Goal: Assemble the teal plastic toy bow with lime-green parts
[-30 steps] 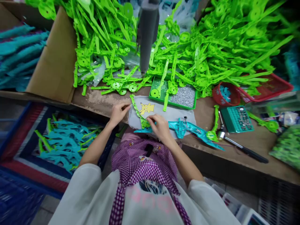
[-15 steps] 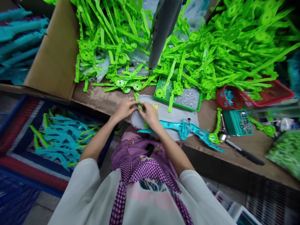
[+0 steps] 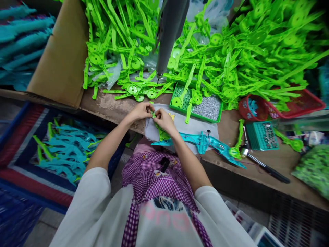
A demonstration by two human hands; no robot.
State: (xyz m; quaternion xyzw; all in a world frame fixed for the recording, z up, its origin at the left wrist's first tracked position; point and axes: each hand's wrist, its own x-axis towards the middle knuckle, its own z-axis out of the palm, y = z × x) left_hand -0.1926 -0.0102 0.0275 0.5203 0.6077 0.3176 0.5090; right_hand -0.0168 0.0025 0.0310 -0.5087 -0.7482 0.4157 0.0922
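Observation:
My left hand [image 3: 142, 111] and my right hand [image 3: 165, 120] meet over a grey cloth [image 3: 151, 131] at the table's near edge. Between their bent fingertips is a lime-green plastic part [image 3: 161, 133], pinched from both sides. Its wider end shows below my right hand; the fingers hide much of the rest, and any small piece there is too small to make out. Just right of it, partly under my right forearm, lies a long turquoise plastic part [image 3: 190, 138] with thin wires and a green piece at its far end.
A grey electric screwdriver [image 3: 168, 41] hangs point-down beyond my hands. Behind it rises a heap of green parts [image 3: 257, 51]. A green basket [image 3: 218, 118] holds screws. On the right are a red basket [image 3: 253, 115], a teal tray [image 3: 257, 133] and a black-handled tool [image 3: 269, 168].
Both hands have turned slightly and my left fingers have curled more, so more of the green part shows below my right hand. The hanging screwdriver has swung a little left.

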